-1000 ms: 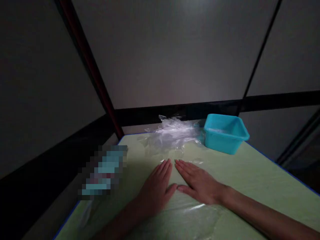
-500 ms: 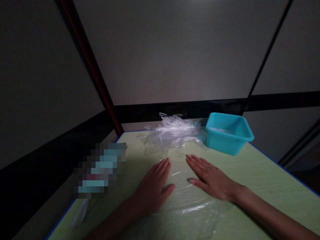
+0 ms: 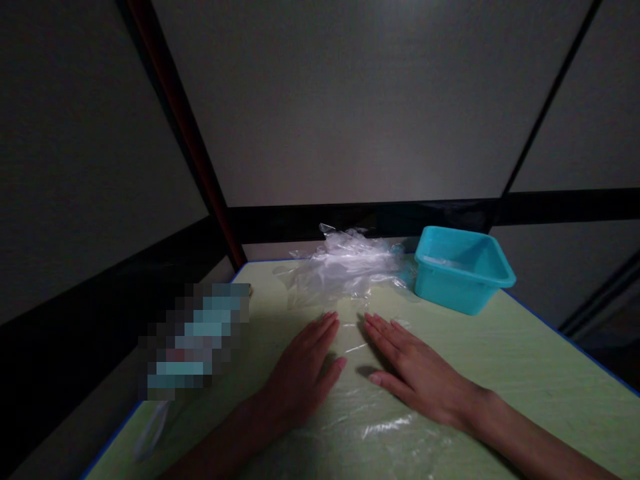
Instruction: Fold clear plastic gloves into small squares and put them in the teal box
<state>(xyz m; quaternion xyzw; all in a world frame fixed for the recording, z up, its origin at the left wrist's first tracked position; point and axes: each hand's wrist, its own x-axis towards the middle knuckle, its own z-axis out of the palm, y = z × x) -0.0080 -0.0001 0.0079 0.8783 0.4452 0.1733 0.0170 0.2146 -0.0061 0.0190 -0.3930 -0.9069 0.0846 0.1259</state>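
A clear plastic bag (image 3: 385, 427) lies spread on the pale green table, reaching toward the near edge of the view. My left hand (image 3: 305, 370) rests flat over its left side, fingers stretched forward and thumb apart. On the right, my right hand (image 3: 415, 367) is also stretched out, palm down; a shadow beneath its fingertips and thumb suggests it is slightly raised. Neither hand grips anything. Beyond the fingertips sits a crumpled heap of clear plastic bags (image 3: 345, 267).
A turquoise plastic basin (image 3: 450, 287) stands at the back right, beside the heap. At the left edge lies a blurred-out object (image 3: 200, 333) with a pale loop. Wall panels (image 3: 360, 107) close in behind the green table (image 3: 525, 373).
My right hand has shifted slightly left and lifted a little off the plastic, its shadow now wider. My left hand has barely moved. The view has shifted slightly.
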